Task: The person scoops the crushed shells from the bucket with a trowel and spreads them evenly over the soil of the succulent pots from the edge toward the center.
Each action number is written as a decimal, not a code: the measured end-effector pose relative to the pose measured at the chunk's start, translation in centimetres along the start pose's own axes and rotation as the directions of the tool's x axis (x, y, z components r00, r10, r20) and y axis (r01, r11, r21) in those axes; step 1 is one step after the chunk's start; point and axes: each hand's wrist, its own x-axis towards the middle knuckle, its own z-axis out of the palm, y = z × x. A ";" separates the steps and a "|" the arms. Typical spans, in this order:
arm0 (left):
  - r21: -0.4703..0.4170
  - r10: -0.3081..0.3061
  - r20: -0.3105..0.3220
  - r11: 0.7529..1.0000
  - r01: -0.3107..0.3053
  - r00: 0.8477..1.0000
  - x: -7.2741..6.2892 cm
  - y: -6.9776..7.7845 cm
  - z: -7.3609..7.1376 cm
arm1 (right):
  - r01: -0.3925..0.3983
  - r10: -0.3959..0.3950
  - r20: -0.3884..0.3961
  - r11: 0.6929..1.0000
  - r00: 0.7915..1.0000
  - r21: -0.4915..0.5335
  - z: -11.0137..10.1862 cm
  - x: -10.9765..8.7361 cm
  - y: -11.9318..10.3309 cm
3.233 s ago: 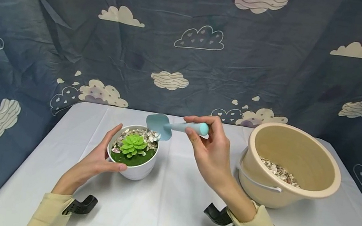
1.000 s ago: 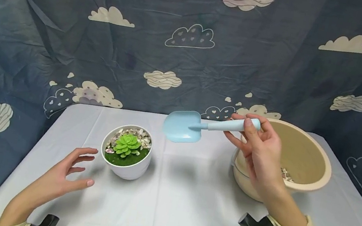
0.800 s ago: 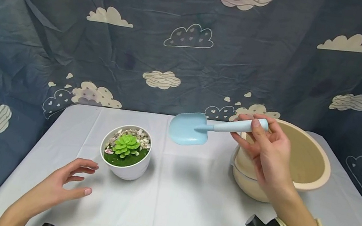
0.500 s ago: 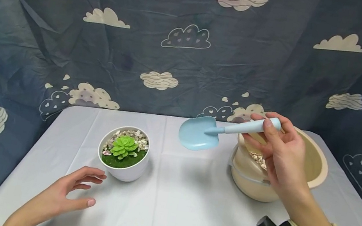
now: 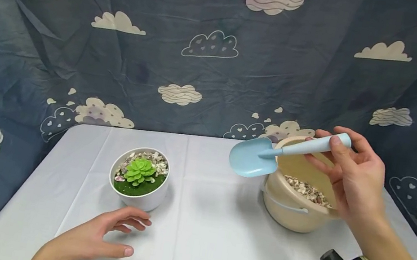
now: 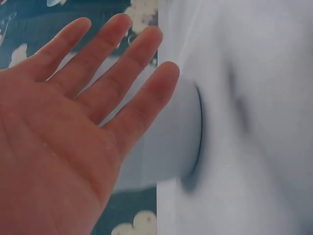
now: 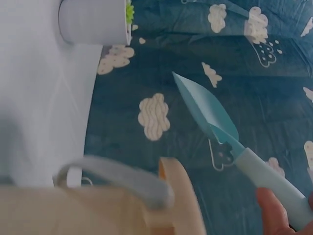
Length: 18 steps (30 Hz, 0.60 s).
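My right hand (image 5: 358, 181) pinches the handle of a light blue garden trowel (image 5: 255, 158). The trowel is in the air over the left rim of a beige bucket (image 5: 281, 212), its scoop pointing left. Pale pebbles or shell bits (image 5: 307, 191) lie inside the bucket. My left hand (image 5: 97, 235) hovers in front of a white flowerpot (image 5: 145, 202), fingers loose and holding nothing. In the pot are a green succulent (image 5: 139, 172), green moss-like cover and pale stones. In the right wrist view the trowel's scoop (image 7: 208, 107) has nothing visible on it.
A white cloth covers the table (image 5: 203, 238). A dark blue curtain with cloud prints (image 5: 208, 80) hangs behind and at the sides. The bucket's pale handle (image 5: 286, 204) hangs down its front side.
The right hand has carried the trowel from above the flowerpot rightward to the bucket. My left hand has let go of the pot, drawn back, then drifted right in front of it.
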 end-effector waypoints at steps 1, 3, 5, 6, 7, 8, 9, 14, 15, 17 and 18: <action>-0.001 0.006 0.016 1.000 -0.006 1.000 0.3 0.1 0.2 | -0.005 0.005 -0.005 1.000 1.000 -0.007 -0.2 0.0 -0.3; -0.009 0.019 0.046 1.000 -0.019 0.999 0.9 0.2 0.7 | -0.015 0.015 -0.012 1.000 1.000 -0.016 -0.6 0.1 -1.0; -0.014 0.033 0.073 0.999 -0.032 0.997 1.6 0.4 1.2 | -0.027 0.027 -0.016 0.999 1.000 -0.017 -1.1 0.3 -1.7; -0.022 0.025 0.082 0.999 -0.023 0.996 1.9 0.6 1.4 | -0.031 0.031 -0.016 1.000 0.999 -0.005 -1.4 0.4 -2.0; -0.027 0.016 0.090 1.000 -0.013 0.996 2.2 0.7 1.6 | -0.037 0.037 -0.017 0.999 0.999 0.005 -1.7 0.6 -2.3; -0.033 0.010 0.098 0.999 -0.007 0.995 2.5 0.8 1.8 | -0.038 0.038 -0.021 0.999 0.999 0.011 -2.0 0.7 -2.6; -0.037 0.002 0.104 0.999 0.002 0.995 2.8 1.0 2.0 | -0.036 0.036 -0.027 0.999 0.999 0.013 -2.2 0.9 -2.8; -0.027 0.038 0.097 0.999 -0.036 0.995 4.5 1.6 2.9 | 0.003 -0.008 -0.087 0.999 0.996 -0.054 -3.6 1.5 -3.9; -0.020 0.062 0.086 0.998 -0.060 0.994 4.8 1.7 3.1 | 0.012 -0.019 -0.100 0.997 0.995 -0.077 -3.9 1.5 -4.0; -0.013 0.090 0.060 0.996 -0.089 0.994 5.5 1.8 3.4 | 0.023 -0.037 -0.126 0.993 0.991 -0.113 -4.3 1.6 -4.2; -0.008 0.098 0.044 0.995 -0.098 0.994 5.8 1.9 3.6 | 0.026 -0.044 -0.136 0.991 0.990 -0.128 -4.5 1.7 -4.3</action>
